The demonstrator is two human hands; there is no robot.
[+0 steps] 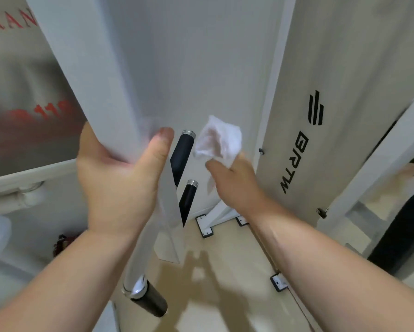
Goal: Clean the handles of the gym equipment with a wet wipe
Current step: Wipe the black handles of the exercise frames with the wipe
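White wet wipe (219,140), location and feel?
— Pinched in right hand (232,185), just beside upper black handle (183,152), not quite touching. Soft, light, limp, likely slippery; best bunched at the middle. Crumpled, semi-sheer.

Black handles, and other hand?
— Stiff, round, chrome-capped. Lower handle (189,196) beneath the first; third handle (151,301) nearest the camera. Left hand (115,178) clamped round white beam (93,80).

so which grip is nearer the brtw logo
Right. The right grip, holding the wipe, is just left of the logo; the left grip clasps the beam, farther left.
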